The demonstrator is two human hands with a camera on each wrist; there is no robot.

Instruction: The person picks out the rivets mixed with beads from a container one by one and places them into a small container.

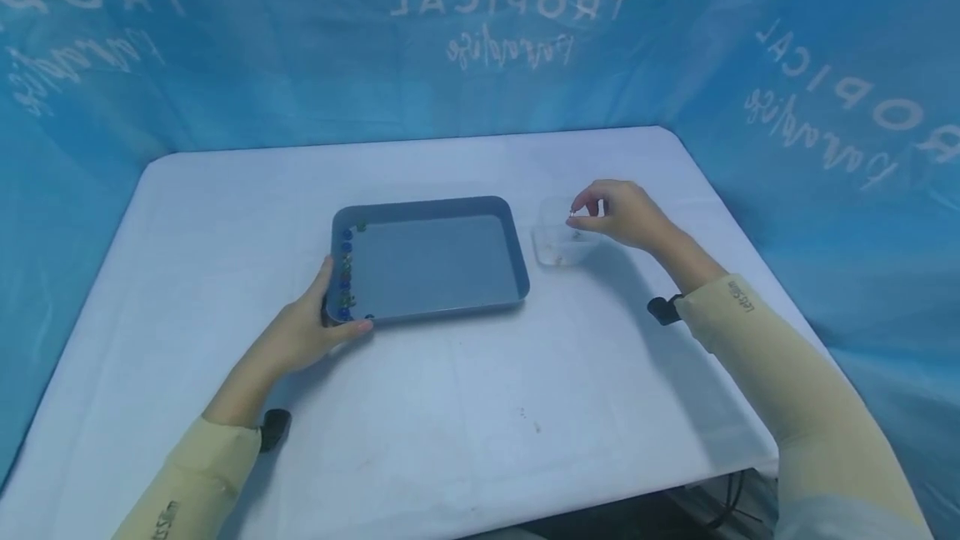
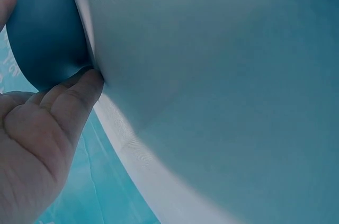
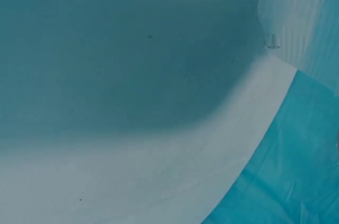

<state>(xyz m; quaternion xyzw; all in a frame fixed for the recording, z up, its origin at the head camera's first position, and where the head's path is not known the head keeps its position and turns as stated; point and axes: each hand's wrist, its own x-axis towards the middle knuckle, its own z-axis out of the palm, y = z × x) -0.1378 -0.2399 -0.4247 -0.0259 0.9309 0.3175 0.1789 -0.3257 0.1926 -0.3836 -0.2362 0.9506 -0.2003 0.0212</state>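
Curtained-off workspace, blue printed drapes (image 1: 300, 82) on three sides, white cloth-covered table (image 1: 442, 415)

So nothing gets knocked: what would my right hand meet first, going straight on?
Likely the clear rectangular plastic box; depth is unclear. If your right hand passes above it, the blue-grey rectangular tray comes next.

Soft, fairly bright light fills the head view, apparently from overhead, with a cool blue cast. Diffuse grey shadows lie beneath both arms on the white cloth-covered table (image 1: 465, 407). The white lettering on the glossy blue curtain (image 1: 510, 107) looks stretched toward the outer edges. Small coloured pieces (image 1: 346, 273) in the shallow blue-grey rectangular tray (image 1: 435, 265) are too soft to resolve, and the clear plastic container (image 1: 555, 255) shows faintly. Both wrist views are dimmer, tinted teal, with broad blurry-edged shadows bordered by paler bands.
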